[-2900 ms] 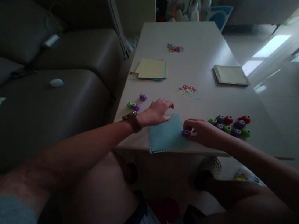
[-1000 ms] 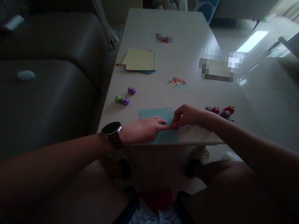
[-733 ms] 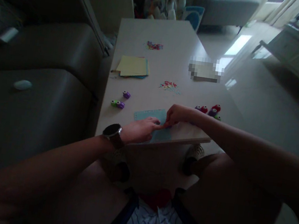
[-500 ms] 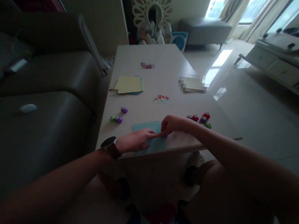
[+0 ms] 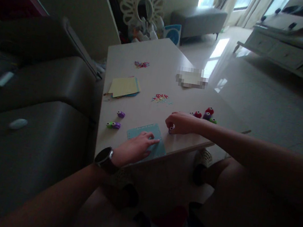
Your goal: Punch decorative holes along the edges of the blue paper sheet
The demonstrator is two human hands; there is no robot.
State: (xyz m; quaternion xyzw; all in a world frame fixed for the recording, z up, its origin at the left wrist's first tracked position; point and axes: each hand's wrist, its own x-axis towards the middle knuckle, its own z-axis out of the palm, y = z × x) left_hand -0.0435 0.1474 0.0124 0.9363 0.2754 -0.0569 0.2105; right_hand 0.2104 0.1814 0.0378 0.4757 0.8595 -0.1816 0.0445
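A light blue paper sheet (image 5: pixel 144 132) lies at the near edge of the pale table (image 5: pixel 154 53). My left hand (image 5: pixel 135 149), with a watch on the wrist, rests flat on the sheet, fingers stretched out. My right hand (image 5: pixel 180 122) is curled just right of the sheet, fingers closed on a small purple punch (image 5: pixel 171 129) that touches the table. A cluster of red, purple and green punches (image 5: pixel 205 114) sits just beyond my right wrist.
Three more small punches (image 5: pixel 115 122) lie left of the sheet. A yellow paper stack (image 5: pixel 123 86), two heaps of coloured cut-outs (image 5: pixel 160 98), and a blurred object (image 5: pixel 192 77) lie further along. A dark sofa (image 5: pixel 36 112) runs along the left. Shiny floor lies to the right.
My right hand has drawn off the blue sheet to its right side with the purple punch. The left hand stays on the sheet. The view has lifted and now shows more of the room.
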